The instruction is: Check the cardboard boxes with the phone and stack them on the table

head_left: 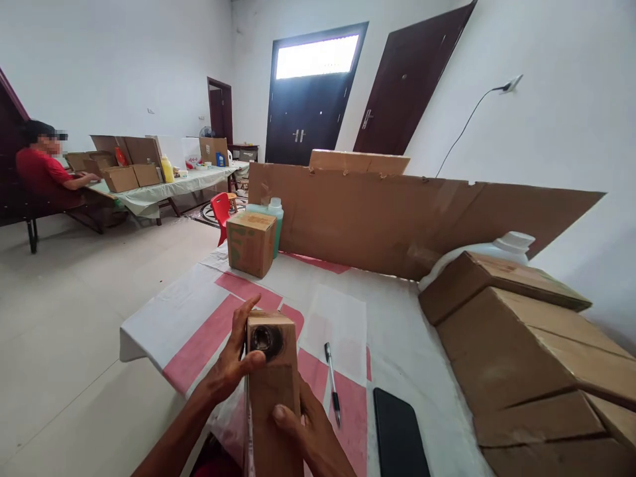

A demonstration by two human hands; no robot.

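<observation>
Between my two hands stands a narrow brown cardboard box (273, 397) with a dark-edged round hole near its top. My left hand (238, 358) grips the upper left side, its thumb lying just below the hole and its fingers behind the edge. Lower down, my right hand (311, 424) holds the right side, with the thumb on the front face and the other fingers mostly hidden behind. A pen (332, 384) lies on the table to the right of the box. Farther right is a black smartphone (400, 430).
Stacked cardboard boxes (521, 351) line the table's right side. A tall cardboard sheet (358, 218) borders the back. A small carton (251, 245) stands before a bottle of green liquid (276, 228). A person in red (44, 165) sits at another table (149, 199).
</observation>
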